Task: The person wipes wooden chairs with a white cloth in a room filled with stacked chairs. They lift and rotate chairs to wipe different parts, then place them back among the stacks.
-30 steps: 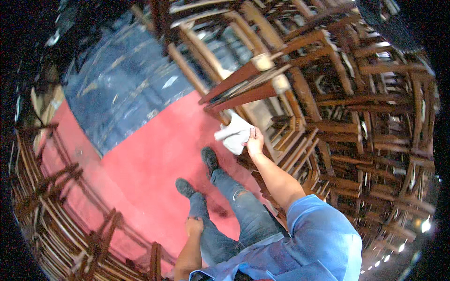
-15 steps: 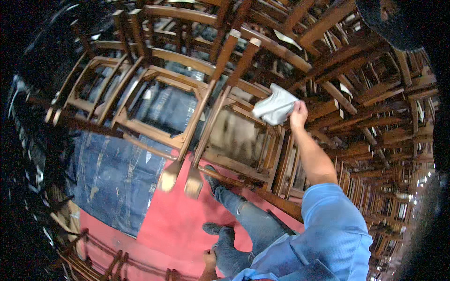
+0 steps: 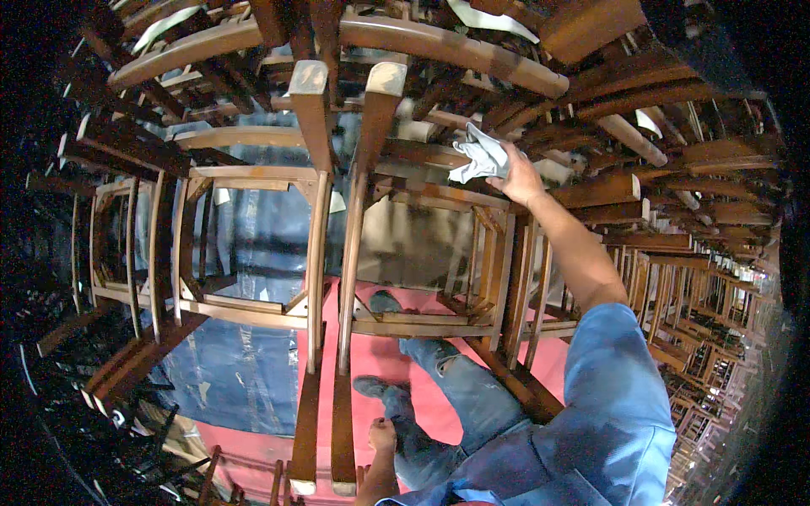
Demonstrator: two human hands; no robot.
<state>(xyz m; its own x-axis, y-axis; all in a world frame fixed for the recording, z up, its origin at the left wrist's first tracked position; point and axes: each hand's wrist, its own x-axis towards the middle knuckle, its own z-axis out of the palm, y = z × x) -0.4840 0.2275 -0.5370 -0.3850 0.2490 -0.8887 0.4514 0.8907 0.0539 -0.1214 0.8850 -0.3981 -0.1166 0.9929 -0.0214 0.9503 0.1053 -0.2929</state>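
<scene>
My right hand [image 3: 519, 179] is closed around a crumpled white cloth [image 3: 481, 157], held out over the upper rail of a brown wooden chair frame [image 3: 422, 327]. Whether the cloth touches the wood I cannot tell. My left hand [image 3: 382, 434] hangs low by my leg, its fingers curled in, with nothing seen in them. To the left of that frame stands another wooden chair frame [image 3: 245, 312], its seat opening bare. Two long chair legs with pale, worn ends rise side by side between the two frames.
Stacked chairs [image 3: 456, 51] crowd the far side, and more rows [image 3: 675, 312] run off to the right. A red floor covering [image 3: 380, 354] lies under my feet, with a dark blue sheet [image 3: 236, 371] left of it. Further chair parts [image 3: 215, 476] stand at the near left.
The view has turned, so the chairs now look more upright. My right hand with the cloth appears slightly farther up and left; the cloth looks more bunched. My left hand shows higher.
</scene>
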